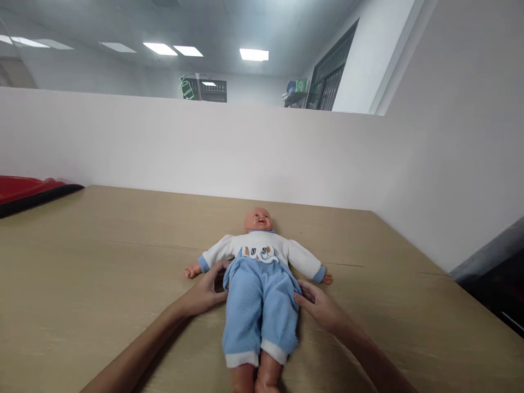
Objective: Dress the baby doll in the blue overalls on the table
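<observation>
Doll (261, 278) lies face-up on table (114, 273); L hand (206, 290) half-open, R hand (320, 307) more curled, both touching blue trousers (242, 308) (whether gripping cloth, I cannot tell). White shirt (265, 240) has embroidered eyes.

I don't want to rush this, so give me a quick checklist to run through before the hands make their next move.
1. Doll lying face up on the table: ok.
2. Left hand at one side of the blue trousers: ok.
3. Right hand at the opposite side: ok.
4. Firm hold on the cloth: cannot tell; some fingertips are hidden.
5. Doll's lower legs fully in view: not ok; the picture's bottom edge cuts them off.
</observation>
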Motion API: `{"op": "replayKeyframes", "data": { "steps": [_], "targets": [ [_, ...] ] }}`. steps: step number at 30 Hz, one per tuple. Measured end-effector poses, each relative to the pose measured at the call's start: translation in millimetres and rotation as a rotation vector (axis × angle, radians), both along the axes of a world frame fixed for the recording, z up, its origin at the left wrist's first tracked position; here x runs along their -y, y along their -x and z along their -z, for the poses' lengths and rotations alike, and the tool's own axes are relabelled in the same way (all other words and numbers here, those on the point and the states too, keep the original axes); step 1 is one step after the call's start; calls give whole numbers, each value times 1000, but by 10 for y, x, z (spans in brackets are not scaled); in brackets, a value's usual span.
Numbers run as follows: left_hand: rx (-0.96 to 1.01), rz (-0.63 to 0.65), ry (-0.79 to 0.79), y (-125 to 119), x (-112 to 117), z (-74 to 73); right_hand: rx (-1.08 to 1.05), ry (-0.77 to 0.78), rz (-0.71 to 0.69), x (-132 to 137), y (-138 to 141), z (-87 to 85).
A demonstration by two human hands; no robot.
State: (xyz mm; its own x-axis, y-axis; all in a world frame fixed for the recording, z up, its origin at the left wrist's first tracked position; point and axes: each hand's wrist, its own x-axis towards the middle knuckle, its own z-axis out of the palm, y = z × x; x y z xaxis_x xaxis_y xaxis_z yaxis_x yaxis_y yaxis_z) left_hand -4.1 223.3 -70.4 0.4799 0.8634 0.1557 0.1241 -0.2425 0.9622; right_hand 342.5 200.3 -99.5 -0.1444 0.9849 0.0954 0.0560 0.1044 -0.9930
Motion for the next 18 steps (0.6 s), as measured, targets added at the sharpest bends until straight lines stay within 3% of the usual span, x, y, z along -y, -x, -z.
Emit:
{"op": "replayKeyframes", "data": {
  "steps": [2, 7, 10, 14, 18],
  "targets": [
    [52, -27, 44, -35, -1, 34, -25, 72, -38, 42, 55, 15],
    [198, -3, 193, -143, 56, 11, -356, 224, 226, 119, 245, 8],
    [323, 0, 351, -233, 151, -26, -498, 300, 297, 167, 336, -45],
    [586, -112, 597, -398, 238, -11, -541, 395, 331, 203, 380, -134],
    [723, -235, 680, -511, 227, 26, -520, 387, 293, 208, 389, -152]
  ]
}}
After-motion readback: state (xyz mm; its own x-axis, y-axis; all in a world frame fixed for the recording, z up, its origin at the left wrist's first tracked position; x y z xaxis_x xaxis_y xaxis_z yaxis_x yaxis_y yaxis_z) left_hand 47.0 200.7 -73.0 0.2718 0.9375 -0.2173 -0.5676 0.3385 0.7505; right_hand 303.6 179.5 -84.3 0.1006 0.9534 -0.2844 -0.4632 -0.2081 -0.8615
